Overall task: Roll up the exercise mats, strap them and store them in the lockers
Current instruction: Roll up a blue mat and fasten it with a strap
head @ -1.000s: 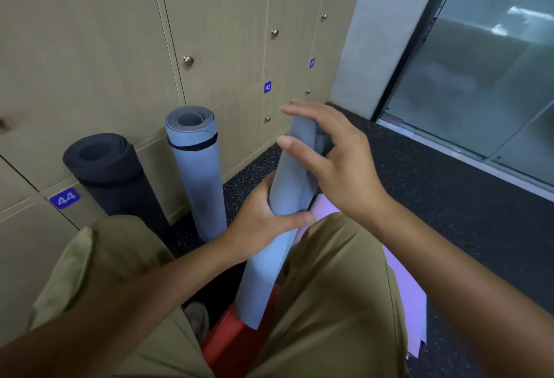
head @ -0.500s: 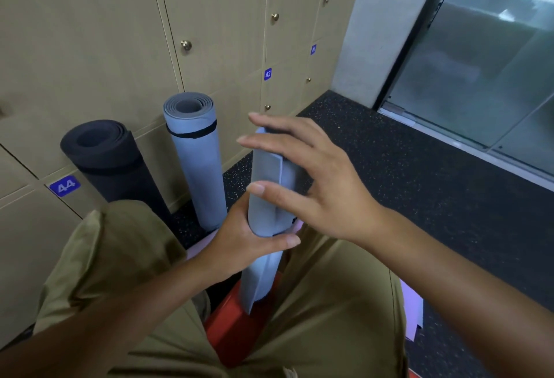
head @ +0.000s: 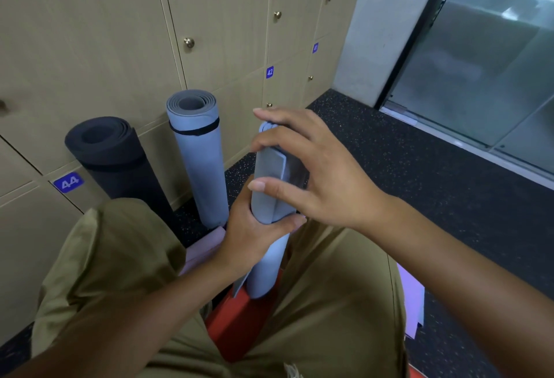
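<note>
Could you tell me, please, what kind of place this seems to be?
Probably a gym or fitness studio changing area. A wall of numbered beige wooden lockers stands behind, rolled exercise mats, one black foam and one light blue with a black strap, lean against them, and the floor is dark speckled rubber.

Light: was soft and even — daylight came through the glass door (head: 485, 56).
Shadows: faint.
Edges: wide-angle bend — lockers (head: 90, 32) leaned.
Focus: slightly soft.
</note>
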Action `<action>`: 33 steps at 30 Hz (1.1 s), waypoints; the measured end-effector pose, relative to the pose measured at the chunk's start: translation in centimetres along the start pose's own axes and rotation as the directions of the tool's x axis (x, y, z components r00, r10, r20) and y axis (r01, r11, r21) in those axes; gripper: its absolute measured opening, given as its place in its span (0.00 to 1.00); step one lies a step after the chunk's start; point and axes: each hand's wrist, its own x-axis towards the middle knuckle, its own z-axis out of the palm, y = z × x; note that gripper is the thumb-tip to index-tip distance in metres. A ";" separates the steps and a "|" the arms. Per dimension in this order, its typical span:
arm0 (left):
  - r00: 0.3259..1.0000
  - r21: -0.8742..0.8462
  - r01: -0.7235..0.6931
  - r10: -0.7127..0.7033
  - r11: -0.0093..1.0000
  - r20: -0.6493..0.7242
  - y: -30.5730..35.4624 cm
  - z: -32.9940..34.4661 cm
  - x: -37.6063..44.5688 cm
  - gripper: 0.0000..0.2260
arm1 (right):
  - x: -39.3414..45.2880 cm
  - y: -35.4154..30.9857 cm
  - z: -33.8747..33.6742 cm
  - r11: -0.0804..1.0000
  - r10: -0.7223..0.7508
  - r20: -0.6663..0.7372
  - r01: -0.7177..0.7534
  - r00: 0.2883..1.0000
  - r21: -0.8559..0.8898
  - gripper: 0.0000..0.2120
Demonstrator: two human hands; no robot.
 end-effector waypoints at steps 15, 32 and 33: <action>0.943 0.265 -0.060 -0.033 0.962 0.333 -0.3 6.1 3.3 0.28 | -6.5 6.1 -7.6 0.919 0.311 0.052 -0.286 0.949 -0.272 0.25; 0.474 0.532 -0.771 -0.243 0.350 0.846 0.3 17.5 5.4 0.32 | -33.2 4.4 -16.4 0.370 0.919 0.069 -0.793 0.387 -0.484 0.33; 0.481 0.538 -0.783 -0.242 0.314 0.842 0.6 17.8 5.1 0.33 | -34.8 4.2 -16.2 0.325 0.940 0.072 -0.808 0.334 -0.491 0.34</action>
